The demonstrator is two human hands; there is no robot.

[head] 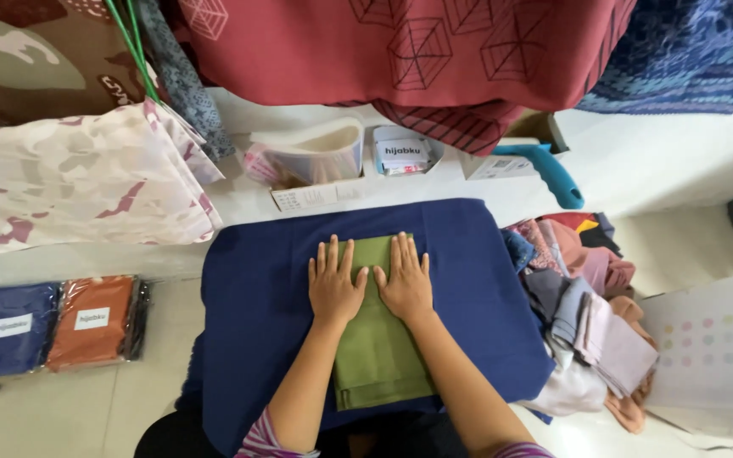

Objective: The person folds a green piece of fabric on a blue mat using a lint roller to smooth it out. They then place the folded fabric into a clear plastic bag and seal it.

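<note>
Here, seen from above, a person presses both hands flat on a folded olive-green cloth. The cloth lies lengthwise as a narrow strip, in the middle of a dark blue padded surface that seems to rest across the person's lap, on a white floor. The left hand and the right hand sit side by side on the far half of the strip, thumbs nearly touching. The fingers of both hands are released and spread, palms down; they grasp nothing, only press.

By the look of it, the step in hand is smoothing or flattening the cloth partway through folding it. A further fold would likely call for the fingers to pinch one end of the strip and bring it over the other, keeping the edges lined up.

Around this: just to the right of the blue surface lies a loose pile of fabrics in pink, grey, mauve and white. To the left, on the floor, are two flat clear packets, one holding navy cloth, one holding rust-orange cloth. Beyond the blue surface stand a clear plastic tub, a small box of cards and a blue-handled tool. Patterned cloths in red, camouflage pink and blue hang above.
</note>
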